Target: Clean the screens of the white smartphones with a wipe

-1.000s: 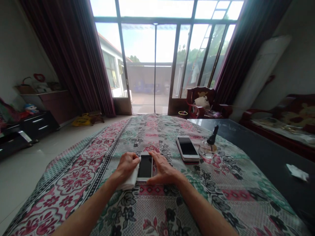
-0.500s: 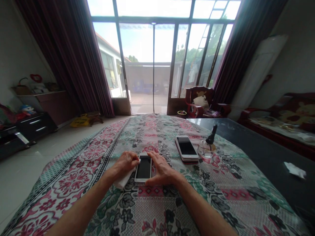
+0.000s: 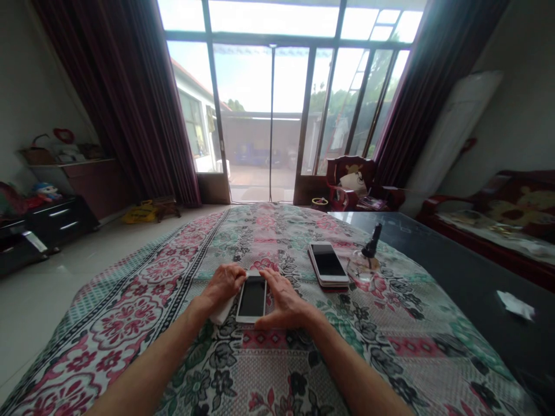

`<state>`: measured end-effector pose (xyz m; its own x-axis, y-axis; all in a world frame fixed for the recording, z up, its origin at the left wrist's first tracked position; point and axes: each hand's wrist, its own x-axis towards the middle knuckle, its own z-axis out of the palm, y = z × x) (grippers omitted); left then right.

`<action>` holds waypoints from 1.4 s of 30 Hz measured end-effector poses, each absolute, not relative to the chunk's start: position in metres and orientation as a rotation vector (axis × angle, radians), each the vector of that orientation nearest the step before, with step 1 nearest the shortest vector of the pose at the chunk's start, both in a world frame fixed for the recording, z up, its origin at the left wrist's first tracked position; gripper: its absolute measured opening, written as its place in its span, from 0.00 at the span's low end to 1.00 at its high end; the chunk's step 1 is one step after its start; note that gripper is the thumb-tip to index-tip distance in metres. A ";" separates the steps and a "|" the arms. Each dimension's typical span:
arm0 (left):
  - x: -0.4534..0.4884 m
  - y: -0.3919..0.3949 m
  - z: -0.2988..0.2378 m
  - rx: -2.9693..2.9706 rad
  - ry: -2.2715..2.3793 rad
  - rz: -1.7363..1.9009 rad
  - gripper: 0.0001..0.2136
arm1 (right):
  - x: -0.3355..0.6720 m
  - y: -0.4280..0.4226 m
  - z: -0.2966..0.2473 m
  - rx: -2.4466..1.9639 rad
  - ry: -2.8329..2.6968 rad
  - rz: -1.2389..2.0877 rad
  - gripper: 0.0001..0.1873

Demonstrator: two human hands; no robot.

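Note:
A white smartphone [image 3: 252, 298] with a dark screen lies face up on the patterned tablecloth [image 3: 277, 370]. My right hand [image 3: 284, 300] curves along its right side, fingers at the upper corner and thumb at the lower corner, holding it by the edges. At the upper left edge of the phone, the closed fingers of my left hand [image 3: 224, 284] pinch a white tissue [image 3: 222, 312]. Part of the tissue hangs below that hand onto the cloth; the rest is hidden in the fingers.
To the right lies a stack of phones [image 3: 328, 264], a white one on top. Beside it stands a clear glass bottle [image 3: 363, 267] with a black top. A crumpled white tissue [image 3: 515, 305] rests on the dark tabletop [image 3: 468, 271] at the right.
My left hand has shifted slightly at the phone's upper left edge, and the hanging tissue has moved a little to the right. My right hand keeps its place on the phone.

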<state>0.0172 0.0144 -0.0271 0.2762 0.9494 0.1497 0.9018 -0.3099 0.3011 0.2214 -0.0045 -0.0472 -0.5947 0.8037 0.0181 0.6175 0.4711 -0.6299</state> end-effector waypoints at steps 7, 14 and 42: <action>0.009 -0.010 -0.015 2.502 1.557 0.297 0.12 | 0.222 -0.004 -0.047 -1.212 -2.411 0.857 0.67; 0.020 0.018 -0.022 2.485 1.758 0.346 0.13 | 0.223 -0.002 -0.051 -1.185 -2.412 0.847 0.67; 0.029 0.016 -0.025 2.596 1.739 0.251 0.14 | 0.231 -0.004 -0.038 -1.252 -2.456 0.905 0.67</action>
<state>0.0290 0.0159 -0.0249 0.3714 0.9195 0.1288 0.9184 -0.3842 0.0947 0.2311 -0.0042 -0.0377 -0.6040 0.7944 -0.0639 0.6459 0.4409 -0.6232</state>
